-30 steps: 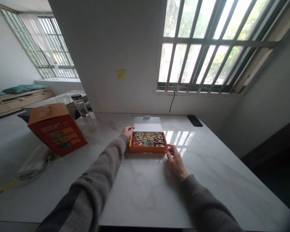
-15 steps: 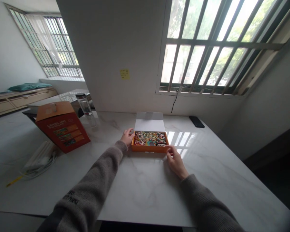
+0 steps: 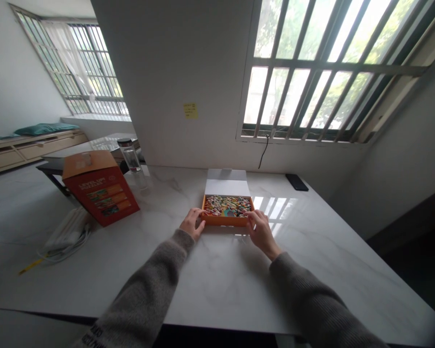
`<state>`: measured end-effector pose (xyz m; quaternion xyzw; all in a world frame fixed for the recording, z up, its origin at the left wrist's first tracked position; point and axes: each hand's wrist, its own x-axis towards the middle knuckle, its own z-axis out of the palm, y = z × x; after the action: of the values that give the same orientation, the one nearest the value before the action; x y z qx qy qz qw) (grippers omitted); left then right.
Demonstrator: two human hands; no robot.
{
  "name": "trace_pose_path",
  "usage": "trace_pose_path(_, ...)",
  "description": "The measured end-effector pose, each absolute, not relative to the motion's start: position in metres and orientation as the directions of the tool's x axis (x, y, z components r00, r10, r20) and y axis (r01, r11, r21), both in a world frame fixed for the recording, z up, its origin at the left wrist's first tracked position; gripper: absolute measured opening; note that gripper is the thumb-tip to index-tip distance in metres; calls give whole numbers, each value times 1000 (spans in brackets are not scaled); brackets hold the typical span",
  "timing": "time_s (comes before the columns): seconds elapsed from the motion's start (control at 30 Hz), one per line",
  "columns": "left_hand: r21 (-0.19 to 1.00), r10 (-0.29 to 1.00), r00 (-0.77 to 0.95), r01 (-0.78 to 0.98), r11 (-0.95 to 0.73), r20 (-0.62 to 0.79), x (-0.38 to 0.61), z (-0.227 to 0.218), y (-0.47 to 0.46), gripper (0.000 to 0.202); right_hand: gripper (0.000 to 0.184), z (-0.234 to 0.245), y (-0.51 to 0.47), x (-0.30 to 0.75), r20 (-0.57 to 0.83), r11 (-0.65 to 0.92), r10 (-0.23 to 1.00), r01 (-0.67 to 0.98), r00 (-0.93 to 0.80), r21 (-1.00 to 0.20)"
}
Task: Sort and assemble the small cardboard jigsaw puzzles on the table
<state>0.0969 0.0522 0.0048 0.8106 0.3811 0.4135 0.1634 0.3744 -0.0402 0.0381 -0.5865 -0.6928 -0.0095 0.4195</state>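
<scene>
An orange box (image 3: 224, 221) lies on the table with its white lid (image 3: 226, 187) folded back toward the wall. Colourful jigsaw pieces (image 3: 217, 205), seen mostly edge-on, fill it, and a teal piece lies flat near the front. My left hand (image 3: 193, 223) holds the box's front left corner, thumb at the front wall and fingers at the side. At the front right corner, my right hand (image 3: 258, 227) has its fingers closed over the rim, fingertips by the pieces. Whether those fingertips pinch a piece too, I cannot tell.
A larger orange puzzle carton (image 3: 103, 188) stands left, with a white power strip and cable (image 3: 67, 234) beside it. Behind it is a glass bottle (image 3: 131, 157). A black phone (image 3: 296, 182) lies at the back right. A yellow note (image 3: 190, 110) is on the wall.
My left hand has slid from the box's left side toward its front left corner. My right hand's fingers have moved up over the front right rim. The view has shifted slightly.
</scene>
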Motion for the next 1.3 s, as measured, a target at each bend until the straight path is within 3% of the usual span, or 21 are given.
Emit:
trace_pose_path(0.23, 688, 795, 308, 399, -607, 523, 97, 2, 54, 28, 32, 75, 24, 330, 460, 434, 852, 830, -251, -350)
trace_pose_path(0.47, 689, 787, 307, 380, -617, 535, 97, 0, 57, 25, 86, 78, 72, 306, 218, 366, 923, 899, -318, -242)
trace_pose_path(0.77, 700, 801, 311, 390, -599, 512, 98, 5, 54, 20, 86, 85, 80, 304, 123, 455, 891, 861, -438, -226)
trace_pose_path(0.97, 703, 801, 304, 383, -599, 516, 99, 4, 54, 22, 85, 80, 95, 297, 19, 448, 893, 888, -449, -105)
trace_pose_path(1.3, 698, 802, 304, 395, -597, 514, 99, 5, 54, 23, 80, 80, 93, 294, 68, 447, 894, 885, -442, -128)
